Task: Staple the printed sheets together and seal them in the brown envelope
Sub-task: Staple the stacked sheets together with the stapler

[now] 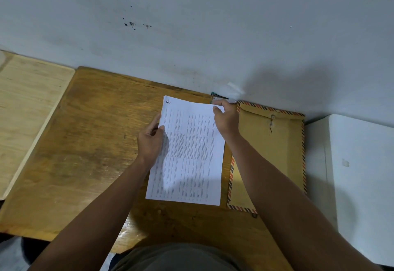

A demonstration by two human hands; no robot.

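While the printed sheets lie at the centre of the frame on the wooden bench, the left hand pinches their left edge between thumb and fingers. The right hand curls its fingers round the upper right corner, just below a small stapler lying against the wall; whether it touches the stapler I cannot tell. The brown envelope lies flat just right of the sheets, partly under the right forearm. The step in hand looks to be squaring the stack before stapling. To do it well, the edges should be flush at that top corner, the left hand holding the stack firm so no page slips as the stapler bites.
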